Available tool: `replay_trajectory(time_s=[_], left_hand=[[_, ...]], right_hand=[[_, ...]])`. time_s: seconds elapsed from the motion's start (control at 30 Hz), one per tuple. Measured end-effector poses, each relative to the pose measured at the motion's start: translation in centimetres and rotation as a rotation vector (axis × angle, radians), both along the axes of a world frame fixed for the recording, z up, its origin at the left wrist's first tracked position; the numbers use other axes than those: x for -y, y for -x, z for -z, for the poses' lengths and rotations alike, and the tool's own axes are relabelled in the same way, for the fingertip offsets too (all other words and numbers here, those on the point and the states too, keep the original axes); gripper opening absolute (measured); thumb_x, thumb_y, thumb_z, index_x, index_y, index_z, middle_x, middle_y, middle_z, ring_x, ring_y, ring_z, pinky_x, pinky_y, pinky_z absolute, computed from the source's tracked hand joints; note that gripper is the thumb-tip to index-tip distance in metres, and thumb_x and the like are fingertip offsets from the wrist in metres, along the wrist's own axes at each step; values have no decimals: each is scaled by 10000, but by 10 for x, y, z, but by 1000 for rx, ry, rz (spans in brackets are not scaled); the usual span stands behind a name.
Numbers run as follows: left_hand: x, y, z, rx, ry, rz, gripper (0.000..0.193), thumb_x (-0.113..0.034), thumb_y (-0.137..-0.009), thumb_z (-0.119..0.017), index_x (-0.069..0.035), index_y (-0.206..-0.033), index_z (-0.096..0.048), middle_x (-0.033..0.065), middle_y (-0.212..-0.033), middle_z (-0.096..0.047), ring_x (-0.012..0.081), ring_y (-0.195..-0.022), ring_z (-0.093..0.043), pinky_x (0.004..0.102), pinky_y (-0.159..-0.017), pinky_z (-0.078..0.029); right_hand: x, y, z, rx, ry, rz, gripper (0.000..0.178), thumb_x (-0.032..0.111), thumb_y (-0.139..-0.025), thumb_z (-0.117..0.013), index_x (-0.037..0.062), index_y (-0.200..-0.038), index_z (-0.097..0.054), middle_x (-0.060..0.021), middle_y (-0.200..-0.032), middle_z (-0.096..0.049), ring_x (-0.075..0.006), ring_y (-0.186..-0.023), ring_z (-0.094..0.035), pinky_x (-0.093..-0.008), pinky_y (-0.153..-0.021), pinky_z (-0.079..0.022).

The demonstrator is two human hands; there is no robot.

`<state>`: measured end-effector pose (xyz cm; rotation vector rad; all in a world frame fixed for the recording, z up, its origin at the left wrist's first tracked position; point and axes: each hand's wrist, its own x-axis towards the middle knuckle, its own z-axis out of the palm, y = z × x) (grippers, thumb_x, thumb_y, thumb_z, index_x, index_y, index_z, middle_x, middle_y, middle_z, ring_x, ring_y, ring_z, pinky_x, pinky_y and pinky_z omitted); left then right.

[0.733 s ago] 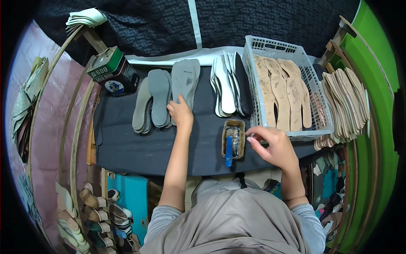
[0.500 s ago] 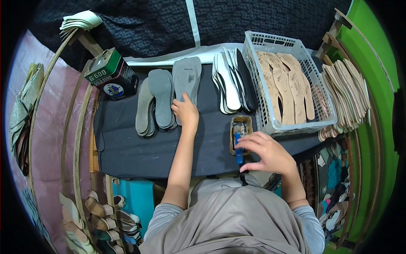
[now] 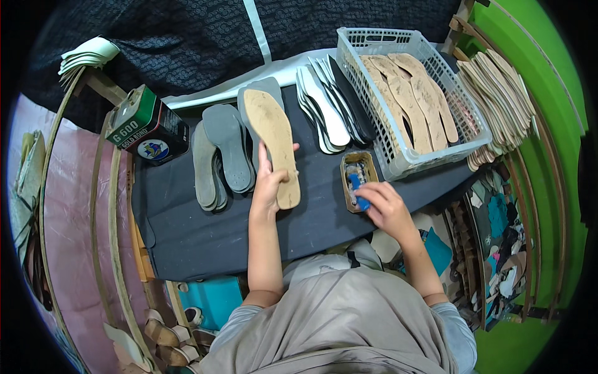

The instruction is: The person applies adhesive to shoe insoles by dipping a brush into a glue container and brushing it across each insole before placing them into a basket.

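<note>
My left hand [image 3: 269,184] holds a tan shoe insole [image 3: 272,118] tilted up, with the thumb on its face and the fingers behind it. Behind it is a stack of grey insoles [image 3: 269,86]; two more grey stacks, one wider [image 3: 225,140] and one narrower [image 3: 203,163], lie to the left. My right hand [image 3: 387,209] pinches a blue-handled brush [image 3: 354,181] over a small brown tray [image 3: 374,173] with pale, sticky-looking residue inside. The brush's working end cannot be made out.
A translucent plastic crate [image 3: 414,163] at right contains tan insoles [image 3: 414,103]. White and black insoles [image 3: 333,118] lie beside it. More insoles [image 3: 498,103] are stacked at the far right. A green and black metal can [image 3: 152,128] stands at the table's left. Dark cloth [image 3: 311,221] covers the tabletop.
My left hand has lifted an insole off the far grey stack and turned its tan side up, bringing it nearer. My right hand has closed on the blue handle at the tray.
</note>
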<state>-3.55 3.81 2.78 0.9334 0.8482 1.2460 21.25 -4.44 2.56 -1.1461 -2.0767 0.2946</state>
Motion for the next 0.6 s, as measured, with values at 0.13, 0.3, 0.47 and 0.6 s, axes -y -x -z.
replay_trajectory(time_s=[0.13, 0.3, 0.47, 0.6], left_hand=[[32, 8, 6, 94, -1, 49, 900, 69, -535, -442, -104, -1381, -186, 208, -1174, -515, 246, -898, -572, 349, -752, -527], [43, 29, 17, 347, 149, 175, 730, 18, -687, -501, -107, -1344, -207, 251, -1186, -486, 352, -916, -606, 427, -743, -540], [52, 32, 9, 320, 107, 148, 677, 9, -726, -474, -81, -1331, -184, 268, -1198, -468, 370, -883, -611, 460, -737, -545], [60, 32, 9, 260, 31, 125, 634, -43, -761, -455, -69, -1334, -184, 263, -1212, -464, 351, -873, -605, 450, -726, -545]], right_hand=[[-5, 6, -4, -229, -172, 135, 228, -56, -726, -635, 28, -929, -576, -123, -904, -619, -289, -820, -611, -337, -719, -496], [-9, 14, 1, -254, -68, 210, 197, -44, -766, -619, 12, -943, -551, -128, -886, -620, -292, -814, -613, -328, -720, -492], [-13, 21, 0, -297, -109, 222, 187, -70, -775, -584, 5, -941, -545, -136, -867, -611, -288, -786, -614, -321, -693, -490], [-8, 19, -10, -257, -93, 243, 188, -86, -768, -569, 2, -932, -547, -135, -855, -607, -278, -747, -611, -310, -665, -488]])
